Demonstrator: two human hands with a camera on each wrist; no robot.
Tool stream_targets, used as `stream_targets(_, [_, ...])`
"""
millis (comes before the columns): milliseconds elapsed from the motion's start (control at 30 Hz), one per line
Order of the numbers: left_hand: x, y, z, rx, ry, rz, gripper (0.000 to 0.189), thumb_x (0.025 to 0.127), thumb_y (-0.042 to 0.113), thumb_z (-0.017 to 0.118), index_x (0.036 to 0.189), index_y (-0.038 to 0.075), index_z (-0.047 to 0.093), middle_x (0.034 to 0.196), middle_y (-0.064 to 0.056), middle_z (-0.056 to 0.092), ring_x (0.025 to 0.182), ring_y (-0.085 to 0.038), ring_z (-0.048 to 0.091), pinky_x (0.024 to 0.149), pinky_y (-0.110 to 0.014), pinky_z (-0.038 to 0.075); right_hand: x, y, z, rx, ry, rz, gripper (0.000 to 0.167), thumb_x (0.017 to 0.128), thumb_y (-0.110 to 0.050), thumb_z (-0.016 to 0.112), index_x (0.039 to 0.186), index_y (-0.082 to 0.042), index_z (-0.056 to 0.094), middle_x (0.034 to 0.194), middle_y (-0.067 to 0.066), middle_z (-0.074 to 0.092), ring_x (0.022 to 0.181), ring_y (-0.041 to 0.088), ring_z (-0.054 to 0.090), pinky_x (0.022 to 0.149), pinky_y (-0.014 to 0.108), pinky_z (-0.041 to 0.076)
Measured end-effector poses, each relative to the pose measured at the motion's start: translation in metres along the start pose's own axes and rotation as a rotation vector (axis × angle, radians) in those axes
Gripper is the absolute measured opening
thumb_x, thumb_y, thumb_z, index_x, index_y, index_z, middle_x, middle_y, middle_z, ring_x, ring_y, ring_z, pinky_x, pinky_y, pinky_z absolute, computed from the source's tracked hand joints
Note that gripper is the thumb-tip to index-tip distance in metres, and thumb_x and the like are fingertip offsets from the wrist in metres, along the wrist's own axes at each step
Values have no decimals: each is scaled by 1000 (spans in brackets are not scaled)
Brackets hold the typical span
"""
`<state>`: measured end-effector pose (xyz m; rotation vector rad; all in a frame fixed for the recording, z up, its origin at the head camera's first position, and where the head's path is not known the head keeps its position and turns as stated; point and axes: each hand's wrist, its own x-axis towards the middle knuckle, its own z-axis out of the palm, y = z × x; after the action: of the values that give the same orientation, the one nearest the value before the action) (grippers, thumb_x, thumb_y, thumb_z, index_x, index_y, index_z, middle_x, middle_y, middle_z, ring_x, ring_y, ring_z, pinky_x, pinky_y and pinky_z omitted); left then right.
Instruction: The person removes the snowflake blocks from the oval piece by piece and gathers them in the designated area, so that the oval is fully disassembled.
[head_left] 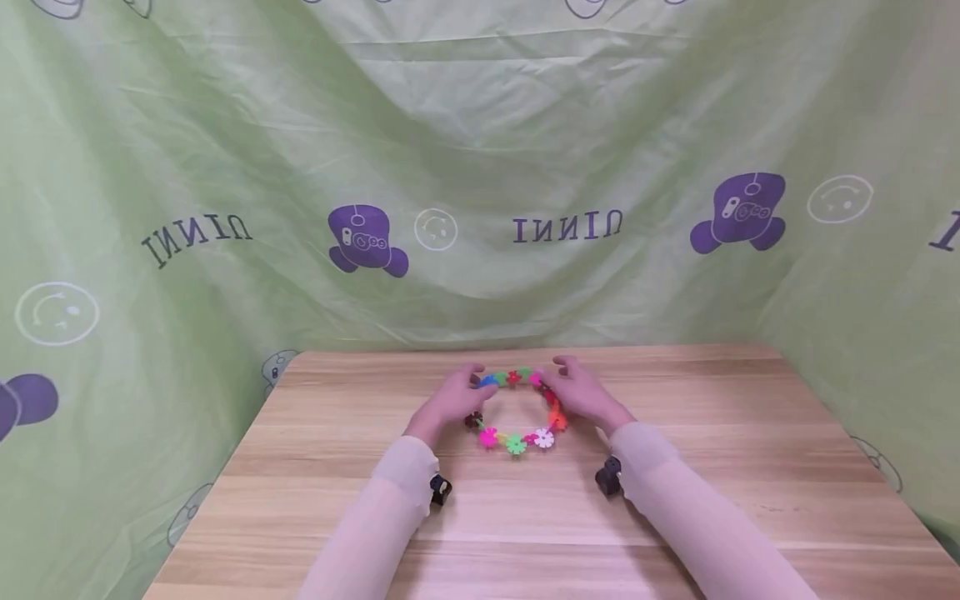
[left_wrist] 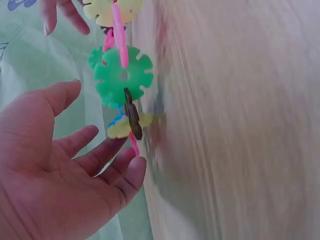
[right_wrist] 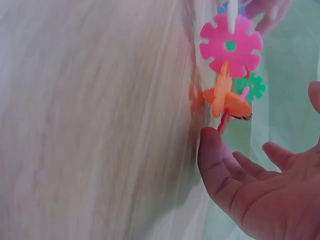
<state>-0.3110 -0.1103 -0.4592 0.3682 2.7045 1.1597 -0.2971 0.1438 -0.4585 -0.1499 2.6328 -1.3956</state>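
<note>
Watching remotely, I see the left hand [head_left: 452, 397] and right hand [head_left: 585, 395], fingers apart, flanking the flower-piece ring [head_left: 515, 445].

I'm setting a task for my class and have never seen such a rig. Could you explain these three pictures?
There is no robot here, only a person's left hand and right hand. The wide picture comes from a head camera; the others from small wrist cameras, one per hand, so the wooden table looks tilted there. On it lies a ring of colourful slotted discs. A hand is at either side of the ring, fingers loosely bent, thumbs seemingly apart from it in the wrist views. Neither seems to grip it; light touch is hard to judge.
</note>
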Motion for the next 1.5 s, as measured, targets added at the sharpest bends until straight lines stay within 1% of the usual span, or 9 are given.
stream_targets(167, [3,-2,7,31,20,4,67,94,38,65,147,5,40,138,-19,52,124,-34,51,105,-48,41,2,-2,5,50,-10,18,83,94,-61,51,149,-2,31,143,26,43,128,42,45,104,55,39])
stream_targets(333, [4,-5,11,2,25,-10,69,92,30,70,148,3,39,137,-20,52,122,-34,52,104,-47,42,3,-2,11,125,-17,57,79,95,-55,56,149,-2,31,143,25,44,125,39,49,99,51,44])
stream_targets(667, [9,-8,19,172,72,13,59,89,18,72,142,7,48,135,-19,54,125,-36,49,106,-48,40,6,-4,21,195,0,72,69,96,-43,59,146,-1,37,140,24,48,125,36,50,105,51,40])
stream_targets(833, [9,-6,18,157,121,31,52,90,19,70,138,8,53,131,-16,57,123,-34,49,105,-47,40,7,-5,22,196,5,81,64,96,-43,59,144,-3,43,126,17,58,109,27,57,95,44,46])
stream_targets(933, [7,-4,16,102,144,64,49,92,21,68,137,7,55,130,-15,58,121,-32,51,103,-47,42,6,-6,22,195,2,72,64,96,-46,60,144,-6,44,120,15,61,105,27,59,90,42,49])
stream_targets(1067, [2,4,11,-18,134,116,51,93,20,68,139,4,52,130,-16,58,117,-31,56,100,-46,46,1,-10,19,139,14,4,69,93,-53,60,145,-10,44,127,16,60,114,30,59,96,46,48])
stream_targets(1200, [-7,16,2,-70,129,161,51,92,23,70,139,9,53,122,-12,61,105,-26,61,89,-39,53,-7,-17,12,76,51,-94,70,90,-59,60,143,-14,48,130,13,58,118,31,56,96,48,48])
stream_targets(1333, [-18,32,-10,-94,135,239,46,91,20,71,133,9,56,104,-6,63,88,-20,61,74,-32,55,-18,-26,3,66,90,-204,64,89,-57,64,139,-19,53,111,7,61,101,26,58,80,41,54])
stream_targets(1500, [-36,55,-22,-149,115,342,41,90,23,74,125,9,60,91,-3,62,79,-18,60,68,-31,55,-37,-42,-12,87,123,-372,45,91,-41,70,130,-20,61,91,6,59,79,25,57,62,35,54])
